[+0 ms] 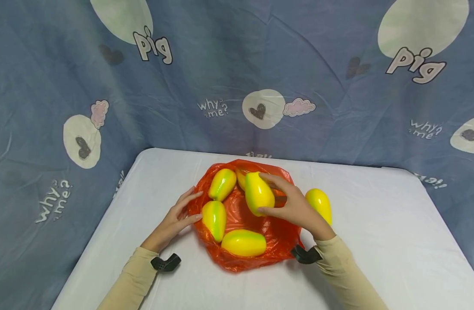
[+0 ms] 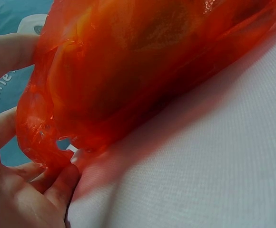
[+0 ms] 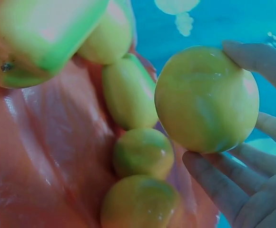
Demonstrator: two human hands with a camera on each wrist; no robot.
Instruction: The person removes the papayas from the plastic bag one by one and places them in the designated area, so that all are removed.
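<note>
Fingers and thumb of my right hand (image 1: 292, 206) grip a glossy yellow papaya (image 1: 258, 196) with green tints, held over the opening of a red plastic bag (image 1: 237, 211). The right wrist view shows this papaya (image 3: 207, 99) end-on, between thumb and fingers. Inside the bag lie several similar papayas, among them one at the upper left (image 1: 223, 184), one at the left side (image 1: 214, 219) and one along the front (image 1: 243, 243). My left hand (image 1: 175, 221) holds the bag's left edge; in the left wrist view, its lower fingers (image 2: 64, 185) curl at the crumpled red film.
Another yellow papaya (image 1: 319, 204) lies on the white table (image 1: 376, 224), right of the bag and partly behind my right hand. A blue printed cloth (image 1: 229, 64) hangs behind the table. Black wrist mounts (image 1: 165, 261) sit on both sleeves.
</note>
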